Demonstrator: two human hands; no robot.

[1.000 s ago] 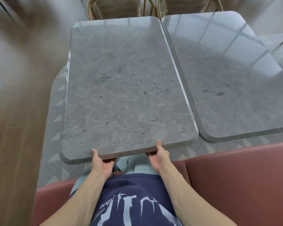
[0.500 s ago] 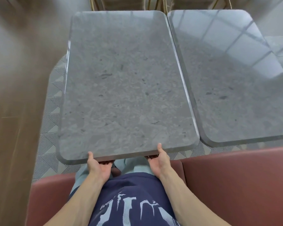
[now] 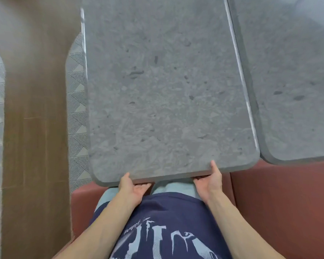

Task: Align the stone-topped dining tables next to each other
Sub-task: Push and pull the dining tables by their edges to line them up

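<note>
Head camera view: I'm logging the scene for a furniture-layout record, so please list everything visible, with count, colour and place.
Stone-topped table being held: one, speckled grey, centre, its near edge over the person's lap.
Second stone-topped table: one, grey, right, alongside the first with a narrow seam between them; its near edge sits a little farther away.
Bench seat: one, reddish-brown, under and right of the person.
Patterned floor tiles: pale grey with a triangle pattern, left of the held table.
Wood-look floor strip: brown, far left.
T-shirt: navy with pale print, bottom centre.
Trousers: pale blue-green, between the hands.
Left hand: grips the held table's near edge, thumb on top.
Right hand: grips the same edge, thumb on top.
</note>
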